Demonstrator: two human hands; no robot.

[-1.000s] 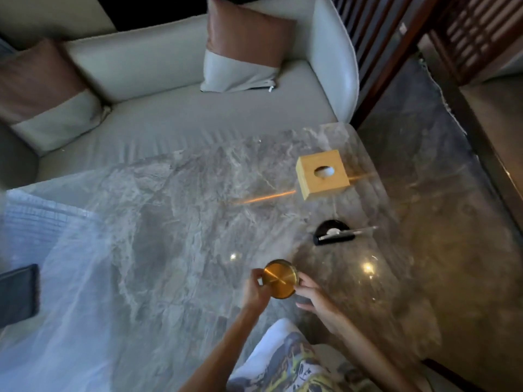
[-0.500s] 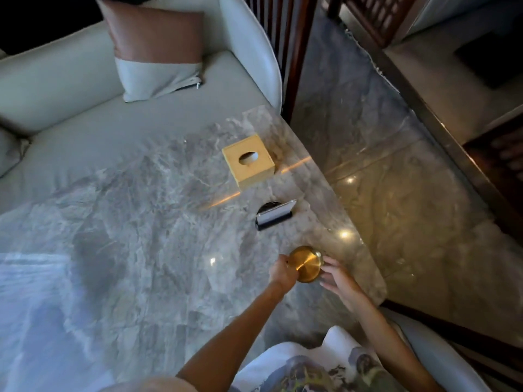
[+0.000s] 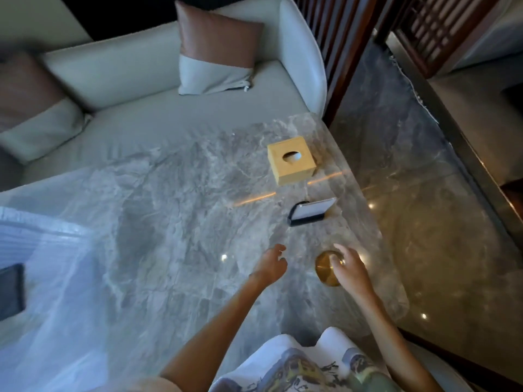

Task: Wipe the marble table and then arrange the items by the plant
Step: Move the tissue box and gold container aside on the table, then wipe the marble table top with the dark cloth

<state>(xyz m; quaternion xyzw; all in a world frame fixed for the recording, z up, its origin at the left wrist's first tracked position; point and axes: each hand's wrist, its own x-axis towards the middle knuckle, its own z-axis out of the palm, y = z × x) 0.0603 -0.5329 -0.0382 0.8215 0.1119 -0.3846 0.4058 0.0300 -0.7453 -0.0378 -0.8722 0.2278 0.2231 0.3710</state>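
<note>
Marble table (image 3: 169, 222) with grey veins, seen from above. Gold round tin (image 3: 324, 271) sits on it near the right edge, directly under the fingers of the right hand (image 3: 351, 271). Those fingers are spread apart over the tin's top and right side, touching it; cannot tell if they grip it or only rest on it. Left hand (image 3: 270, 265) is apart from the tin, to its left, above the table, with fingers loosely curled and slightly apart, holding nothing. Black stand (image 3: 308, 215) with a pale card leaning in it is just beyond both sets of fingertips, between the hands. Wooden tissue box (image 3: 291, 161) is farther beyond the fingertips, past the stand. Pale sofa (image 3: 141, 123) with a brown-and-grey pillow (image 3: 215, 52) is behind the table, well apart from the hands.
</note>
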